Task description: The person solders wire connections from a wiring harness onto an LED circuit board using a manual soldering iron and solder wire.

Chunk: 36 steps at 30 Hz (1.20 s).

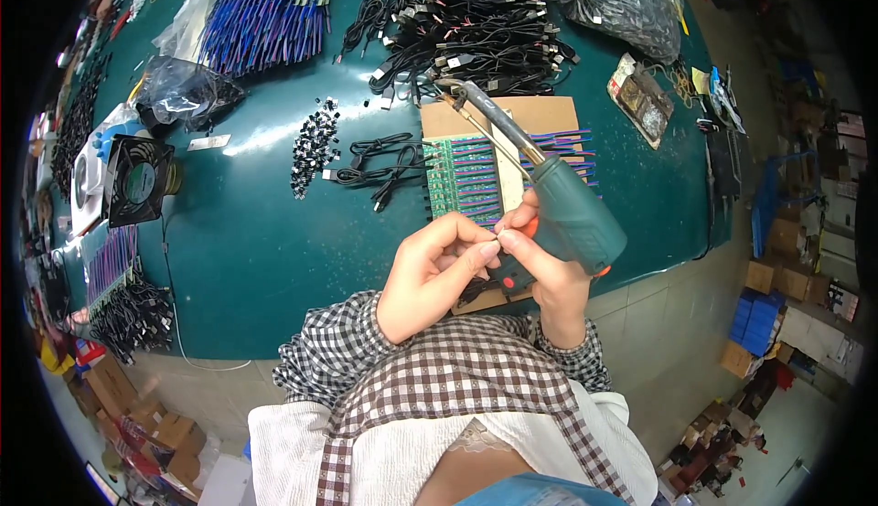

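Green circuit boards [442,177] lay on cardboard [549,113], wires [474,189] seemingly already joined but nearby black cables [358,178] apparently unattached, while the left hand [428,273] and right hand [554,279], the latter also gripping a soldering gun [585,220], pinched something indistinct.

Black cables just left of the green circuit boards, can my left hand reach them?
Probably yes: bare green tabletop lies between your left hand and the black cables, though that hand is pinching, close against the right hand.
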Available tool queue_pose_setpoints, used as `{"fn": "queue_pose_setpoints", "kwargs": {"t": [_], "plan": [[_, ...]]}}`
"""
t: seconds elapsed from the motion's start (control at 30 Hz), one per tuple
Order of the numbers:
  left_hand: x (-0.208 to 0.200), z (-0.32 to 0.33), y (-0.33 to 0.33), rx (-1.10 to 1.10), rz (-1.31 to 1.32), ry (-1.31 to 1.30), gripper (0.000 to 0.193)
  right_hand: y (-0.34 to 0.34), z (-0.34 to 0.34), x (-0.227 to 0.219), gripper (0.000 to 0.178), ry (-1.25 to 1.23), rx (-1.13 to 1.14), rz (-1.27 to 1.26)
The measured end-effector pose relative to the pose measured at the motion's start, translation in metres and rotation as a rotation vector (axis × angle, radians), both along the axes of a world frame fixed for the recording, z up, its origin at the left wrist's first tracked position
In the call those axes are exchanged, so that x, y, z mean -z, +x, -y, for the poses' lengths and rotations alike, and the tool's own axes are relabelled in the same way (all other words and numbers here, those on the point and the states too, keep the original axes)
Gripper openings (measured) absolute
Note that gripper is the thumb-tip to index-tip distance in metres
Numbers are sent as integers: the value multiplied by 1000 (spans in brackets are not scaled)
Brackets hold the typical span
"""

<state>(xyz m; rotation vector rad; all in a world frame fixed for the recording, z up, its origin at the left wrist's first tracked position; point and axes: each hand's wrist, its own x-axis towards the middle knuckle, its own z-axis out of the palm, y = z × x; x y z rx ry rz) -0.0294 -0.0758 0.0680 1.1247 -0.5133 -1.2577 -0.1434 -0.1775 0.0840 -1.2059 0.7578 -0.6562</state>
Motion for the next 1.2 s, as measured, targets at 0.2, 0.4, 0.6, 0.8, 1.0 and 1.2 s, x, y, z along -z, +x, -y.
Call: {"fn": "queue_pose_setpoints", "kwargs": {"t": [0.2, 0.4, 0.6, 0.8, 1.0, 1.2], "plan": [[3, 2, -7, -22, -72, -20, 10, -2, -2, 4, 35, -3, 45, 57], [1, 4, -15, -140, -92, -62, 10, 3, -10, -1, 36, 3, 119, 90], [2, 3, -16, -145, -114, -50, 10, -1, -16, 4, 33, -89, 105, 93], [2, -2, -11, -91, -93, 30, 12, -2, -11, 1, 18, -235, 19, 44], [-1, -2, -8, -56, -113, 88, 12, -13, -7, 5, 20, -350, -54, -181], [-7, 0, -12, -108, -114, 90, 11, -13, -18, 12, 28, -737, 150, -317]]}}
